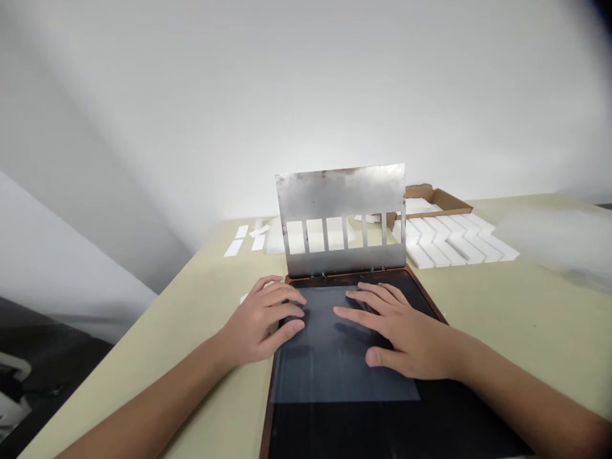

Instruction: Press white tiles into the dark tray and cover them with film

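Note:
A dark board with a brown rim [430, 299] lies on the table in front of me. A thin translucent sheet [335, 376] rests flat on it. My left hand [261, 322] lies on the sheet's left edge with its fingers stretched out. My right hand [401, 335] presses flat on the sheet's middle, fingers spread. A hinged metal plate [342, 191] with several rectangular slots stands upright at the board's far edge, just beyond my fingertips.
The pale green table [526, 319] holds rows of white strips [454, 245] at the back right next to a cardboard box [440, 199]. A few loose white strips [246, 239] lie at the back left. The table's left edge drops off to the floor.

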Available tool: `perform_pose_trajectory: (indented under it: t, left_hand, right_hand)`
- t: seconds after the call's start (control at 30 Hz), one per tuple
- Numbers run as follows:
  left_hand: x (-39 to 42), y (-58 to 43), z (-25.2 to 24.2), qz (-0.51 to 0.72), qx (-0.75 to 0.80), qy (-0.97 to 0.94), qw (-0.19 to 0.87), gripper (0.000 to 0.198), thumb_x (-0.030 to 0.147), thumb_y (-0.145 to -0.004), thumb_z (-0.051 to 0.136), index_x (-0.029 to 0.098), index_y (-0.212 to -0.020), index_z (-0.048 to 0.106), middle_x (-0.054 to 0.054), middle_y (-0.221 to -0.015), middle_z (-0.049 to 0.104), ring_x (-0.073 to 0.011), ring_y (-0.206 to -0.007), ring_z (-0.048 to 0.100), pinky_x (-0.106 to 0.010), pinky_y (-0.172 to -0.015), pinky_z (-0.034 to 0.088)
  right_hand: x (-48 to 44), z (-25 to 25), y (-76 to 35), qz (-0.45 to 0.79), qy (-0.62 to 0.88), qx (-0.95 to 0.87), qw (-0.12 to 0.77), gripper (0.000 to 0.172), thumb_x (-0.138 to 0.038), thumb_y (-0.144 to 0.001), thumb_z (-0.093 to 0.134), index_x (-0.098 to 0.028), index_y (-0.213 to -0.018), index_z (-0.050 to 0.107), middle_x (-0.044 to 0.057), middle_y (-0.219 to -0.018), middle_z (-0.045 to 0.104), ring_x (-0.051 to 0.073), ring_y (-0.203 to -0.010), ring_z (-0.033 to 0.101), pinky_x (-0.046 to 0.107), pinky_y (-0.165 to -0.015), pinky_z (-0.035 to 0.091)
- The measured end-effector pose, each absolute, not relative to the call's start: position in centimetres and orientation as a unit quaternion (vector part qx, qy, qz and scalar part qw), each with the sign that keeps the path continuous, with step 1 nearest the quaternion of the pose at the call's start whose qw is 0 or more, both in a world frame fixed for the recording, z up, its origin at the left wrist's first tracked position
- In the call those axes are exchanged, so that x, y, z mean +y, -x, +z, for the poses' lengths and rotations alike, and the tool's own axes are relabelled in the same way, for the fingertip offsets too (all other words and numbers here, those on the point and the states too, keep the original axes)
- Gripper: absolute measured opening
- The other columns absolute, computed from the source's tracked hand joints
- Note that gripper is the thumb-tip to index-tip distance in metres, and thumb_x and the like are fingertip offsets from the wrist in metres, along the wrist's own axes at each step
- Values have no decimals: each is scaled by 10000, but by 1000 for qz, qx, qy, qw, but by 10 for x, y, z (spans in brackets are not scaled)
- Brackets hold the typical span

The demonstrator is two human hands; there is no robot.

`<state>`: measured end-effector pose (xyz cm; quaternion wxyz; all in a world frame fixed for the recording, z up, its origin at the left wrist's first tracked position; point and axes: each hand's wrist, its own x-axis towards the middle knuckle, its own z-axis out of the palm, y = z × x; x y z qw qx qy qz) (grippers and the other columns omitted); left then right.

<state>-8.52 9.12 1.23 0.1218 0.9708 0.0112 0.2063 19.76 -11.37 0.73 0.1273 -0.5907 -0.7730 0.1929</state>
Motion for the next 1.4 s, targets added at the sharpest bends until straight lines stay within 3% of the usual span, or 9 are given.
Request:
perform_pose_trajectory:
  t: [0.1,0.23,0.37,0.5,0.57,0.87,1.13,1.27,1.4]
  left_hand:
    - [94,86,13,205,-36,-969,131,182,248,-1062,583,259,-1067,765,-45,-1200,778,-209,-1033,725,-443,-1109,453]
    - [90,85,13,187,-52,-971,142,175,249,-1056,606,262,-1158,747,-44,-1155,792,-202,-1001,723,-378,-954,526]
    - [82,85,13,165,-3,-976,142,155,329,-1042,645,262,-1169,703,-73,-1265,726,-248,-1101,676,-431,-1026,491]
    - [79,87,10,134,82,-977,146,494,587,-933,772,236,-1242,615,-139,-1430,589,-346,-1286,561,-484,-1067,480]
    - [80,89,10,114,111,-975,153,566,648,-906,776,250,-1265,593,-139,-1471,550,-363,-1326,522,-474,-1044,497]
    - [82,89,14,40,148,-970,188,539,689,-922,727,298,-1264,581,-108,-1561,466,-391,-1408,431,-517,-1074,476]
    - [88,94,17,34,120,-978,169,596,687,-910,744,306,-1330,559,-109,-1575,491,-389,-1442,442,-505,-1093,477]
    - [93,95,17,40,93,-986,134,682,738,-893,733,318,-1402,560,-105,-1570,521,-415,-1469,432,-586,-1192,350]
    - [95,94,18,69,74,-991,90,811,884,-835,662,294,-1389,615,-133,-1552,540,-457,-1456,450,-671,-1231,210]
  right_hand:
    - [-115,7,-196,200,560,-797,109,778,-786,-996,499,-547,-1677,210,57,-1831,70,433,-1670,23,761,-1262,140]
    - [-116,10,-192,216,530,-815,94,815,-781,-942,612,-567,-1653,276,66,-1827,81,451,-1663,35,792,-1250,105]
    - [-116,14,-188,242,523,-812,90,846,-760,-897,697,-577,-1633,323,75,-1814,157,471,-1653,52,819,-1231,104]
    - [-115,16,-184,254,524,-809,86,845,-758,-880,718,-563,-1623,364,78,-1815,135,481,-1645,-4,823,-1227,102]
    - [-115,16,-183,260,527,-804,86,850,-753,-877,726,-564,-1622,364,75,-1817,99,485,-1639,-22,827,-1226,92]
    - [-117,10,-185,257,526,-806,86,837,-715,-889,743,-564,-1621,368,50,-1811,60,466,-1640,-32,806,-1246,89]
    - [-119,9,-190,273,522,-800,112,859,-662,-846,820,-517,-1603,442,27,-1809,98,499,-1637,0,797,-1259,87]
    - [-119,14,-193,280,525,-798,96,866,-689,-846,803,-551,-1606,413,20,-1813,82,492,-1637,-26,815,-1246,77]
    - [-119,17,-192,262,525,-803,102,803,-691,-853,794,-533,-1576,482,42,-1805,197,471,-1651,35,791,-1261,103]
